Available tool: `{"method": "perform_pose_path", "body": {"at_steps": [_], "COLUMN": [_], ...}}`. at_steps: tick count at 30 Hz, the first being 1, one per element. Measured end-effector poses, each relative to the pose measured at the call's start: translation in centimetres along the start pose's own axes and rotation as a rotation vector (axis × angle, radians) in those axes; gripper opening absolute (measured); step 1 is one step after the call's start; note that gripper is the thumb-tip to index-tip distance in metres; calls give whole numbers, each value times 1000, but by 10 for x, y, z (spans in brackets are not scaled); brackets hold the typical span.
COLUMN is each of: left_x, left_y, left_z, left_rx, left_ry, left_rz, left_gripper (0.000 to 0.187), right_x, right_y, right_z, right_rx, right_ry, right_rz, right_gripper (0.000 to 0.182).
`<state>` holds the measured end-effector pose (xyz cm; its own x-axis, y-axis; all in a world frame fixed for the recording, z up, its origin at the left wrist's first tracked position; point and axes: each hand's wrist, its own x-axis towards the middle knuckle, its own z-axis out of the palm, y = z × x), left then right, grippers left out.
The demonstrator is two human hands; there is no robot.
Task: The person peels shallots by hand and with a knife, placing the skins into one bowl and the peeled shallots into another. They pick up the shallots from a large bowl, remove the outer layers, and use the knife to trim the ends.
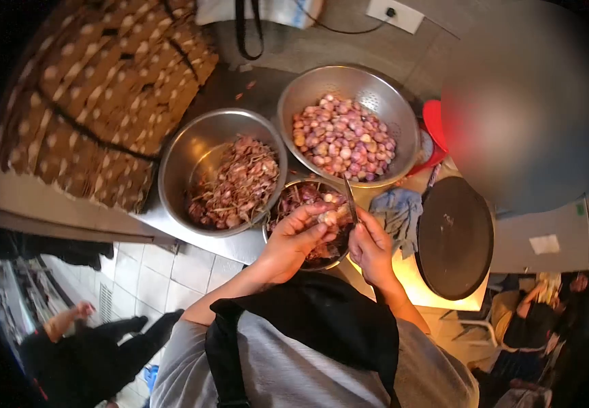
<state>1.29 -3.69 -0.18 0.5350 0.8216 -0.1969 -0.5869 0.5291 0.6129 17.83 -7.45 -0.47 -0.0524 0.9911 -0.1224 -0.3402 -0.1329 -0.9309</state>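
Desk (230, 250): metal; its near edge shows as a bright strip below the bowls, with tiled floor beyond; the widest opening on top lies behind the left bowl, where a few scraps are scattered.
Egg-tray stack (114, 95): brown, bound with dark cord, filling the far left; its right side stands close to the left bowl.
Colander (376, 102): steel, at the back, holding a heap of shallots (344, 136); bare wall shows around them.
Left bowl (196, 146): steel, skins and stalks piled to the right, bare metal at left; its rim is just beside the colander's.
Round tray (456, 238): black, at right, its lower rim near the lit edge.
Small bowl (325, 264): beneath the hands, wedged between the larger vessels and the near edge, with reddish skins inside.
Cloth (398, 214): crumpled, grey-blue, filling the gap between right hand and tray.
Left hand (298, 234): fingertips pinched on a shallot.
Right hand (371, 248): fingers wrapped round a knife.
Knife (349, 194): blade up, tip by the colander's near rim; contact cannot be told.
Pale shallot (328, 217): above the small bowl, just left of the blade.
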Motion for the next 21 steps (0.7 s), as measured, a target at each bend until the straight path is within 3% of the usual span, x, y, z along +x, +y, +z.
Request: {"method": "perform_pose_path", "body": {"at_steps": [7,14,15,17,21], "left_x": [15,8,7,6,3], "left_y": [1,9,7,4,5], "left_z": [-9,-6,-7,-10,-11], "left_rx": [-13,46,68,135,299], "left_ry": [123,78,98,127,156], "left_rz": [-62,-17,28,98,169], "left_gripper": [29,25,26,27,28], "right_x": [-5,8,5,-6,-9], "right_y": [-3,-2,-1,-10,-14], "right_z": [0,-14,-11,0,7], "right_rx": [38,-8,-82,-141,-496], "right_ry": [-45,112,58,-50,-236], "right_rz": [69,30,-36,44,-99], "right_gripper": [39,39,42,44,47]}}
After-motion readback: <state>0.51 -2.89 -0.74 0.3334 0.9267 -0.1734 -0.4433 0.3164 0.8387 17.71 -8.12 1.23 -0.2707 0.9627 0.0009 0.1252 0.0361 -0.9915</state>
